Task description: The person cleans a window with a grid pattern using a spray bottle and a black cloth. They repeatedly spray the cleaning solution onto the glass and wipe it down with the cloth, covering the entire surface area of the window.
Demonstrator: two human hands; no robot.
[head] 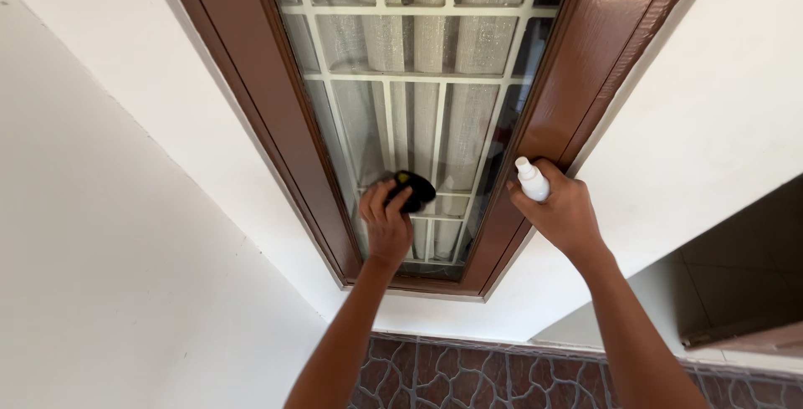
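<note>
A tall glass window pane [418, 41] behind a cream metal grille, set in a glossy brown wooden frame [577, 66], fills the view from ten to two o'clock. My right hand [562, 212], at four o'clock, clasps a small white plastic spray bottle [530, 179] against the frame. My left hand [386, 223] presses a black cloth [416, 189] to the glass near centre.

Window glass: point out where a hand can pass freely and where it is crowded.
Free: the glass above both hands, between the brown frame sides. Crowded: the lower panes, where the left hand presses a dark cloth and the right hand grips a white bottle.
</note>
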